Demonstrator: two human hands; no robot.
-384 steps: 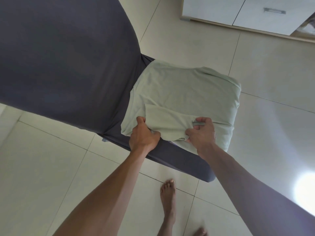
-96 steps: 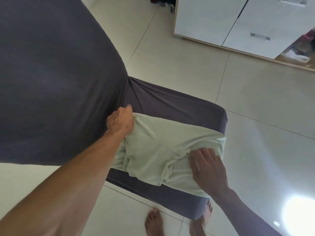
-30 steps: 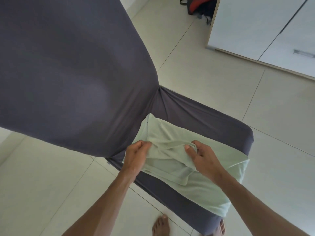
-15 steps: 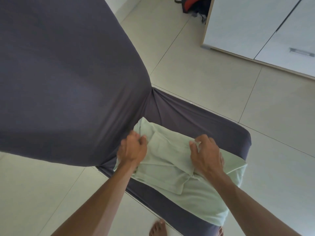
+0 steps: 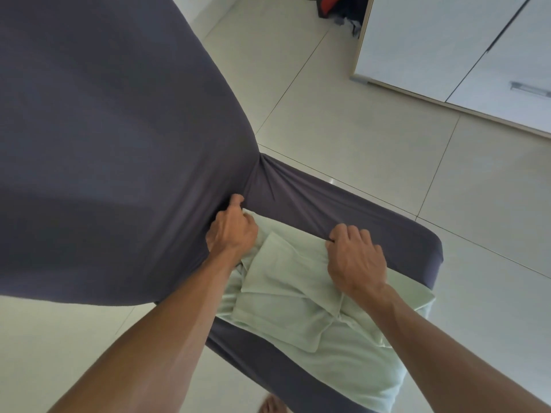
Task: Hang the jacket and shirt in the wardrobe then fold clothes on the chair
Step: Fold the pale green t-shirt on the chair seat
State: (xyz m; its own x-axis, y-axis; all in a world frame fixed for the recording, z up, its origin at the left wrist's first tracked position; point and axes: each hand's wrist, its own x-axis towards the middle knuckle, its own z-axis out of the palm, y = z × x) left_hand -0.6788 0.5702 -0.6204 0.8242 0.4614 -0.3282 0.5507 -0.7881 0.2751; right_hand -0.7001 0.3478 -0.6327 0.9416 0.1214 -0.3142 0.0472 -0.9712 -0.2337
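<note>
Pale green garment, partly folded, lying on the seat of the grey-covered chair, its near end hanging off the seat edge toward 5 o'clock. Left hand at 10 o'clock of the cloth, fingers curled and pinching the far corner of the folded layer close against the chair back. Right hand at 1 o'clock of the cloth, fingers curled round the far edge of the same layer, knuckles up; the fingertips are hidden under the hand, so how much cloth they hold cannot be told. White wardrobe stands at 1 o'clock on the tiled floor, well apart from the chair, with a dark and red bag beside it.

Probable step: laying the upper layer flat toward the chair back. Risks, as judged from this view: (a) the overhanging end may drag the whole garment off the seat, since the stretch cover looks smooth; (b) creases bunched at 6 o'clock of the right hand may be trapped inside the fold if they are not smoothed; (c) the left corner may wedge into the gap between seat and back, skewing the fold; (d) uneven pull between the hands would leave the edges misaligned
</note>
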